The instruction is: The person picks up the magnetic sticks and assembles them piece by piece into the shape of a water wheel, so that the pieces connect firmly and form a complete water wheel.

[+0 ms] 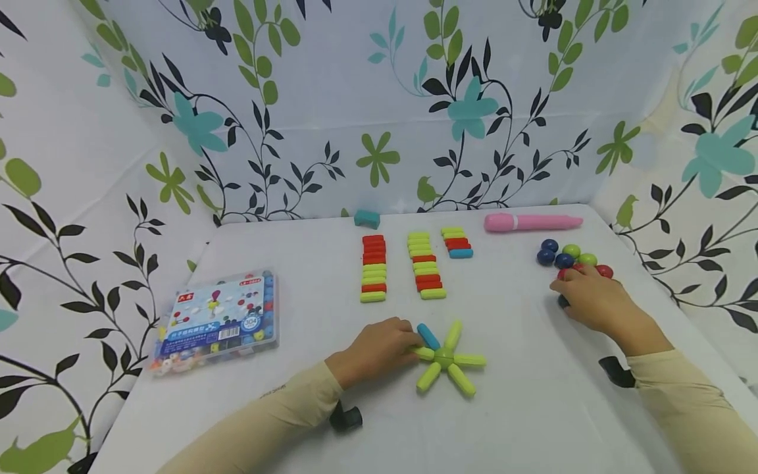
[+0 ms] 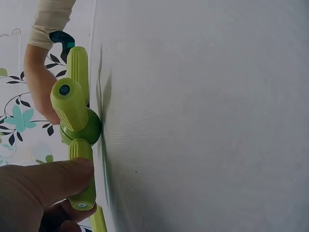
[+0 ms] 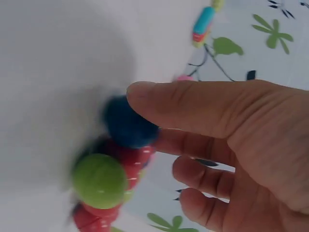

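A star-shaped model lies on the table in the head view, its green ball (image 1: 443,357) ringed by several yellow-green rods and one blue rod (image 1: 428,336). My left hand (image 1: 381,349) pinches the rod on the model's left side; the left wrist view has the thumb (image 2: 72,176) across that rod. Over at the right, my right hand (image 1: 598,303) is at a cluster of balls. In the right wrist view its thumb and index finger pinch a dark blue ball (image 3: 128,121). A green ball (image 3: 100,181) and red balls sit just below it, partly hidden.
Rows of red and yellow-green rods (image 1: 374,270) lie behind the model, with a shorter row (image 1: 456,242) beside them. A clear box of parts (image 1: 216,316) stands at left. Along the back lie a teal block (image 1: 367,218) and a pink tool (image 1: 533,222). Patterned cloth surrounds the table.
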`<action>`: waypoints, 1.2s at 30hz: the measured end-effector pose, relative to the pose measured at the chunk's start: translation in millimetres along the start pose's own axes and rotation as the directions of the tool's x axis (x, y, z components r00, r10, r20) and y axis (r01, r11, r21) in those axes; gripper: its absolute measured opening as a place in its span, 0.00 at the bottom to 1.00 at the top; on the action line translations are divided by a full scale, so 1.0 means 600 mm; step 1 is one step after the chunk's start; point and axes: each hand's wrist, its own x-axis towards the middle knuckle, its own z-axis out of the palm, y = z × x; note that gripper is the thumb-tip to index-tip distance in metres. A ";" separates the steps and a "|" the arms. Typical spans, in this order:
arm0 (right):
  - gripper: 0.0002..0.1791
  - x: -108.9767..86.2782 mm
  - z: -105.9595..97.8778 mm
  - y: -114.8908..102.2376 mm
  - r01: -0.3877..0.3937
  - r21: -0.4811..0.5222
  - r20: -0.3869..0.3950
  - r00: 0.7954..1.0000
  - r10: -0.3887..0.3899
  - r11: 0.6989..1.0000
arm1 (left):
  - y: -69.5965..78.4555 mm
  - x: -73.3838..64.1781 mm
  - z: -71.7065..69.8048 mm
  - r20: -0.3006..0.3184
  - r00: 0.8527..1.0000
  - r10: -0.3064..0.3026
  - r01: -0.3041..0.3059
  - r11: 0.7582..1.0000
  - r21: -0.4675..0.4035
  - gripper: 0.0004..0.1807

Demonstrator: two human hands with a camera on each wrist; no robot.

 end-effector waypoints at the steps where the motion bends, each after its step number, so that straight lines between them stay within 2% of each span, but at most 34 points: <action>1: 0.23 -0.002 0.007 0.004 0.001 0.000 0.007 1.000 -0.001 1.000 | 0.001 -0.002 0.001 0.002 1.000 0.004 -0.004 1.000 -0.004 0.12; 6: 0.18 -0.001 0.022 0.005 0.001 0.014 -0.018 1.000 0.000 1.000 | 0.005 -0.002 0.004 -0.003 1.000 0.028 -0.028 1.000 0.002 0.11; 8: 0.17 0.007 0.020 -0.007 0.015 0.100 -0.048 0.999 -0.010 0.995 | 0.007 -0.001 0.002 -0.009 0.999 0.031 -0.031 0.999 0.010 0.11; 9: 0.17 0.012 0.018 -0.016 0.028 0.180 -0.057 0.998 -0.018 0.983 | 0.007 -0.001 0.001 -0.011 0.999 0.034 -0.034 0.999 0.014 0.11; 10: 0.18 0.019 0.017 -0.028 0.037 0.273 -0.056 0.998 -0.023 0.961 | 0.008 -0.001 0.000 -0.011 0.999 0.035 -0.035 0.999 0.016 0.11; 11: 0.20 0.026 0.017 -0.041 0.048 0.373 -0.050 0.998 -0.032 0.927 | 0.008 -0.002 -0.002 -0.008 0.999 0.037 -0.037 0.999 0.017 0.12; 13: 0.22 0.041 0.019 -0.072 0.055 0.553 -0.021 0.998 -0.052 0.832 | 0.009 -0.004 -0.004 -0.003 0.999 0.043 -0.043 0.999 0.021 0.12; 15: 0.24 0.055 0.024 -0.100 0.036 0.674 0.024 0.997 -0.071 0.738 | 0.009 -0.005 -0.005 0.001 0.999 0.050 -0.050 0.999 0.022 0.12; 16: 0.25 0.061 0.028 -0.112 0.029 0.702 0.042 0.996 -0.082 0.712 | 0.010 -0.006 -0.006 0.002 0.999 0.052 -0.052 0.998 0.022 0.12; 19: 0.24 0.072 0.039 -0.137 0.016 0.752 0.078 0.991 -0.113 0.659 | 0.011 -0.005 -0.008 0.001 0.998 0.060 -0.060 0.998 0.020 0.13; 23: 0.21 0.076 0.051 -0.153 0.014 0.788 0.099 0.984 -0.149 0.615 | 0.010 -0.003 -0.007 -0.004 0.998 0.064 -0.064 0.997 0.035 0.12; 25: 0.21 0.075 0.053 -0.158 0.026 0.796 0.097 0.981 -0.169 0.605 | 0.009 -0.003 -0.007 -0.007 0.998 0.064 -0.064 0.997 0.043 0.12; 27: 0.21 0.075 0.053 -0.162 0.042 0.798 0.088 0.979 -0.186 0.601 | 0.007 -0.003 -0.006 -0.013 0.998 0.059 -0.058 0.997 0.050 0.12; 30: 0.22 0.074 0.047 -0.157 0.062 0.765 0.064 0.983 -0.171 0.641 | 0.004 -0.005 -0.006 -0.017 0.998 0.055 -0.054 0.998 0.044 0.12; 32: 0.21 0.075 0.038 -0.139 0.070 0.709 0.014 0.993 -0.113 0.702 | 0.003 -0.005 -0.005 -0.019 0.998 0.057 -0.057 0.998 0.038 0.12; 34: 0.21 0.078 0.022 -0.107 0.047 0.596 -0.052 0.998 -0.020 0.802 | 0.002 -0.006 -0.006 -0.019 0.998 0.063 -0.063 0.997 0.038 0.12; 36: 0.21 0.089 0.010 -0.062 -0.022 0.455 -0.117 0.990 0.084 0.890 | 0.001 -0.006 -0.006 -0.021 0.998 0.067 -0.066 0.997 0.044 0.12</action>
